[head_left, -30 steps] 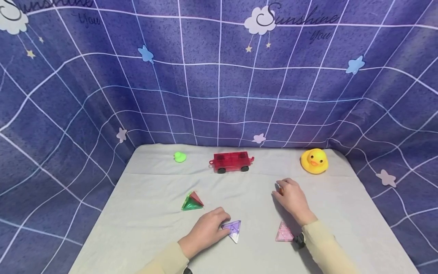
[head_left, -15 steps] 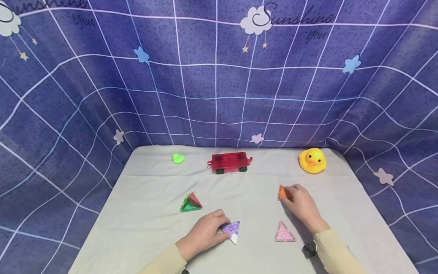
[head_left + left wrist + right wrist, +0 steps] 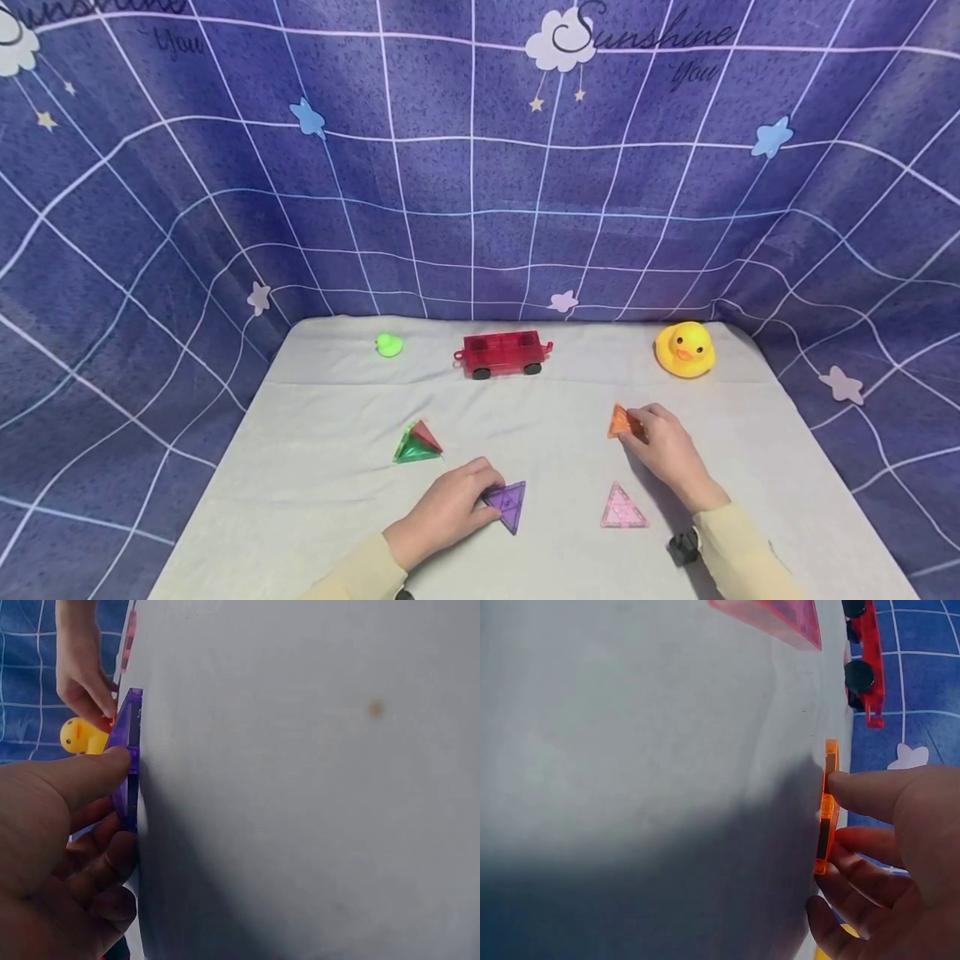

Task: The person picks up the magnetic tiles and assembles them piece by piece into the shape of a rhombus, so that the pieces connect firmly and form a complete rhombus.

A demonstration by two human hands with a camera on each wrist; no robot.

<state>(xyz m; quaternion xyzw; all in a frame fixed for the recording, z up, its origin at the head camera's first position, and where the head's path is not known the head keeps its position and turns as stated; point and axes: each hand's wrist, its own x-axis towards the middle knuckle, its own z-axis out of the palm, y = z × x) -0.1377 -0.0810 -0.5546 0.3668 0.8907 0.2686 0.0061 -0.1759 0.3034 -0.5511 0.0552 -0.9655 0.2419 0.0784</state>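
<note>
**Blue drapes [image 3: 420, 187] enclose cloth-covered table [image 3: 300, 483]**

The printed drapes hang behind and at both sides, crossed by pale grid lines [image 3: 472, 138]. Stars [image 3: 772, 137], clouds [image 3: 546, 52] and the words "Sunshine You" [image 3: 675, 35] decorate them. The pale cloth [image 3: 555, 450] lies faintly creased; soft shadows [image 3: 210, 885] darken it in both wrist views.

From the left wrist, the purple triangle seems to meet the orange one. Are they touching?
Apart. The head view shows pale cloth between the purple triangle and the orange triangle; they only line up in the left wrist view.
</note>
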